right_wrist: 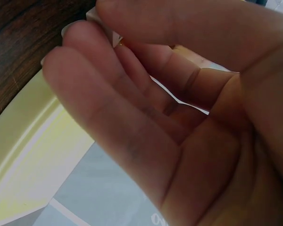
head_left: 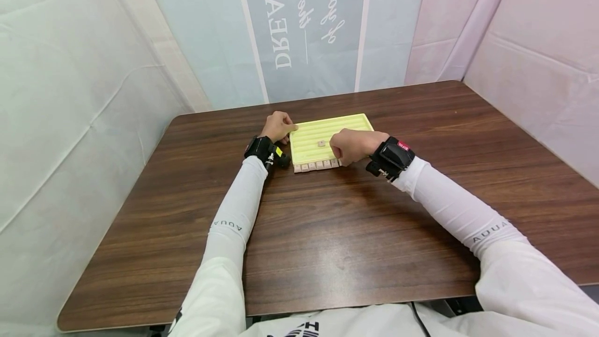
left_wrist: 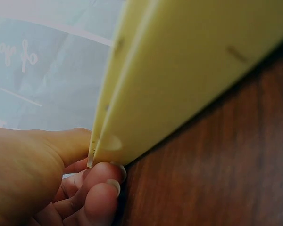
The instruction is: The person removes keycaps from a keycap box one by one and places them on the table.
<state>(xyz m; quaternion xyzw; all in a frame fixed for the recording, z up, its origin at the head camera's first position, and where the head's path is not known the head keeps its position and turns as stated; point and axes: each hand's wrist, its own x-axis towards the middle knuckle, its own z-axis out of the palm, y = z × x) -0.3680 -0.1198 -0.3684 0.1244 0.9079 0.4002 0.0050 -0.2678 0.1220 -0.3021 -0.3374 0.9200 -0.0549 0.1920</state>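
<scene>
A pale yellow tray (head_left: pixel 306 142) with raised ridges lies toward the back of the table. My left hand (head_left: pixel 277 126) pinches its left side near the far corner; in the left wrist view thumb and fingers grip the tray wall (left_wrist: pixel 179 70). Along the tray's front edge runs a row of several small beige tiles (head_left: pixel 312 166). One more tile (head_left: pixel 321 143) sits inside the tray, left of my right hand (head_left: pixel 355 144). That hand reaches over the front right part of the tray and pinches a small pale tile (right_wrist: pixel 92 15) between thumb and fingertips, mostly hidden by them.
The brown wooden table (head_left: pixel 346 238) extends on all sides of the tray. Behind it hangs a printed curtain (head_left: pixel 318 25), with pale fabric walls at left and right. Both wrists carry black camera straps (head_left: pixel 393 157).
</scene>
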